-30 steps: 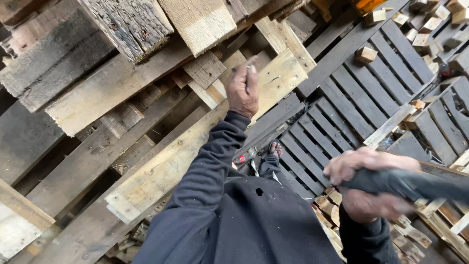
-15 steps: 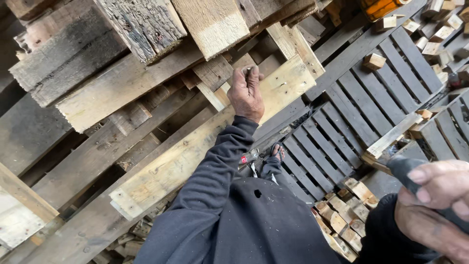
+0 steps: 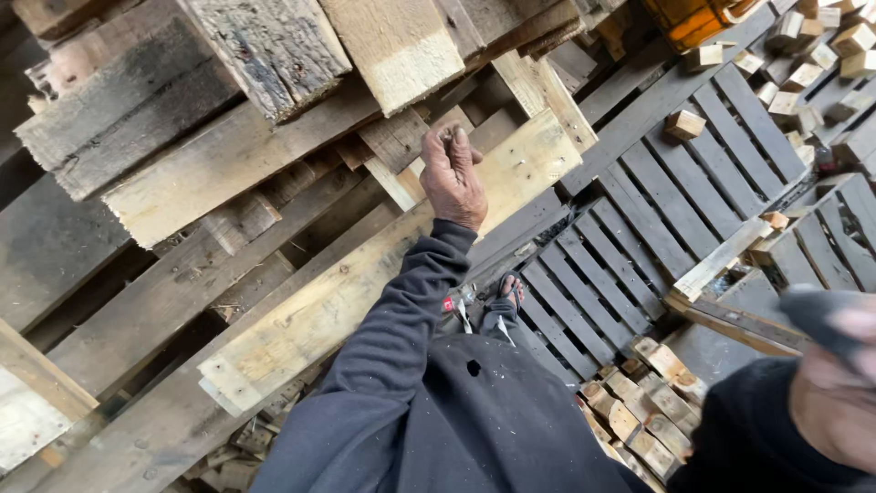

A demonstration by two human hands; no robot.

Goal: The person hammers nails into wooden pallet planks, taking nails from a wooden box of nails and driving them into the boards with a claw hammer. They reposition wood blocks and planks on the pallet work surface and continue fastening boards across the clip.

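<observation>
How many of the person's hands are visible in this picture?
2. The left hand, fingers curled, is against the pale plank at upper centre; the right hand, blurred at the lower right edge, seems to grip a dark object.

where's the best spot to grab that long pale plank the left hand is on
Probably the pale plank is best gripped at its free lower end, near the bottom left, coming from above with fingers wrapped over its long edges. It leans at a slant, its upper end is wedged among stacked boards by the left hand, and the lower end juts clear.
</observation>
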